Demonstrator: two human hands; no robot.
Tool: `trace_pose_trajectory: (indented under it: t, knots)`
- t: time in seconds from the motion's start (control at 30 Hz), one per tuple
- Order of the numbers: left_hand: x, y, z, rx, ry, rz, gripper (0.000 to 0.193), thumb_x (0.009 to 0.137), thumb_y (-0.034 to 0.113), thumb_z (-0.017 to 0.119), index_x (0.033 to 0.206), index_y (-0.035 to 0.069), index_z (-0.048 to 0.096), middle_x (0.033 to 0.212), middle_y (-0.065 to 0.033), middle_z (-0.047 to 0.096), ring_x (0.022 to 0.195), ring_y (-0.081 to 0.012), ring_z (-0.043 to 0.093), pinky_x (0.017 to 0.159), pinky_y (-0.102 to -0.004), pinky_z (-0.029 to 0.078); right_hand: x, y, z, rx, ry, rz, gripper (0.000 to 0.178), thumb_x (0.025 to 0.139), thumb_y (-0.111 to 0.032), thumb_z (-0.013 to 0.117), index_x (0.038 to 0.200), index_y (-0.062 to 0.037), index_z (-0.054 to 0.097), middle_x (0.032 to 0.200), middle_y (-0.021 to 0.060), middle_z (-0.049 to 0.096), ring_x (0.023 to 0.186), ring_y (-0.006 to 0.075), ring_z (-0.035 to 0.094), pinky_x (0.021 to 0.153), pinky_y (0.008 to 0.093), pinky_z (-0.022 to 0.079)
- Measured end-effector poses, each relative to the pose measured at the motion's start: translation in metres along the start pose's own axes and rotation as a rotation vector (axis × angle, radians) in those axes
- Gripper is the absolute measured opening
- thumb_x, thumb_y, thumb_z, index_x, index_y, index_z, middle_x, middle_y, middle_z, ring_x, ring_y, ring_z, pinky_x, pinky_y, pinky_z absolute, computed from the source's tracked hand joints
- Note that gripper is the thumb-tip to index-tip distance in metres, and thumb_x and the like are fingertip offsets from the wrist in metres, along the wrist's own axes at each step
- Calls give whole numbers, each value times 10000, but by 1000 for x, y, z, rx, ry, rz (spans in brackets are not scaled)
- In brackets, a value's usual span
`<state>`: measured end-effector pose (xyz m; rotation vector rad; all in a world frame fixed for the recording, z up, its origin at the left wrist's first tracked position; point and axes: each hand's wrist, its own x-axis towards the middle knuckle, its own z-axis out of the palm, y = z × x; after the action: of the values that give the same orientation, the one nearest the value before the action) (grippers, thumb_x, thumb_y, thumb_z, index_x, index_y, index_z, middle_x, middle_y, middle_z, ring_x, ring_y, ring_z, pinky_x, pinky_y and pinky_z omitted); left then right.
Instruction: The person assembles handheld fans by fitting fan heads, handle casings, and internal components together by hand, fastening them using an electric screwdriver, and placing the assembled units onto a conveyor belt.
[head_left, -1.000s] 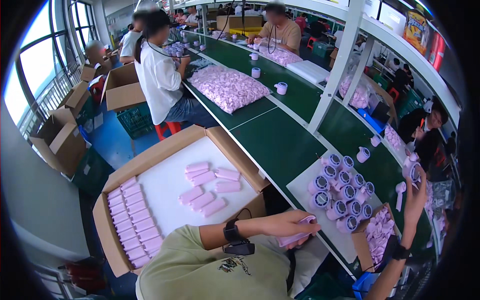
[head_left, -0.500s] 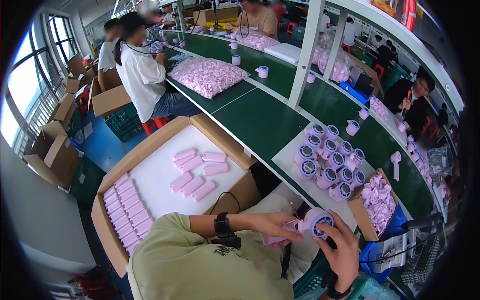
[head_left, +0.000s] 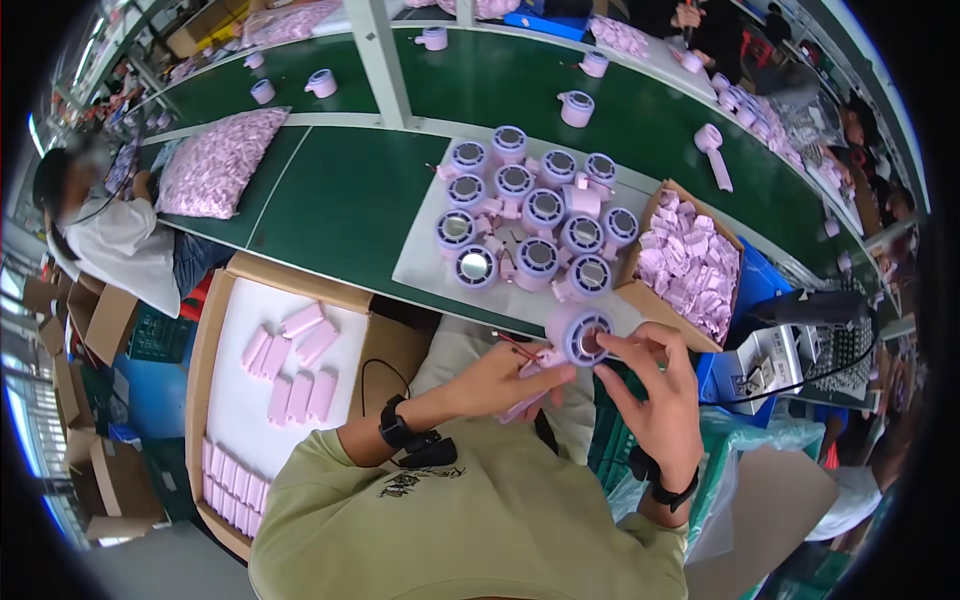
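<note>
My left hand (head_left: 515, 382) is closed round the pink handle of a handheld fan (head_left: 580, 338) just in front of the table edge. Thin red wires stick out near the joint of handle and head. The fan's round lilac head faces up, and the thumb and forefinger of my right hand (head_left: 655, 390) press at its right rim. The other right fingers are curled. Beyond my hands, several similar round fan heads (head_left: 541, 208) stand close together on a white board (head_left: 425, 262), some with short wires showing.
Right of the board stands a cardboard box (head_left: 655, 318) of small pink parts. At my left, a large carton (head_left: 205, 375) holds pink handles on a white sheet. A bag of pink pieces (head_left: 222, 165) lies on the table. Behind a grey post (head_left: 380, 70) runs a green belt (head_left: 480, 85).
My view has swung to the right and downward. Both hands stay on the same handheld fan, its round head now facing up more. The right fingers have shifted slightly along its rim.
</note>
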<state>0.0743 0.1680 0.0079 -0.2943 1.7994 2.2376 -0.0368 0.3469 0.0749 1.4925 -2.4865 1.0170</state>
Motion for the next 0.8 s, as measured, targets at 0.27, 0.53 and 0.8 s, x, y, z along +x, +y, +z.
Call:
trace_pose_trajectory:
  t: [0.27,0.53,0.8]
  knots:
    - [48,-2,-20,675,-124,591,415,824,86,686,1200,35,517,1055,-55,609,950,-165,616,792,-324,509,35,9,24,157,-168,13,349,712,-23,727,1042,-130,689,726,37,568,657,241,595,586,376,495]
    - [59,4,-29,162,-144,330,694,773,169,748,1353,12,401,1198,-95,559,1124,-212,557,984,-344,421,36,41,45,166,-46,-169,237,718,-76,698,949,-103,658,979,39,627,813,241,626,690,366,520]
    - [69,9,-30,-453,32,221,505,939,124,454,1405,-23,327,1351,-202,495,1139,-264,562,1003,-372,430,32,46,48,132,-72,-276,217,690,-31,723,892,-88,670,1060,31,659,913,251,635,822,378,512]
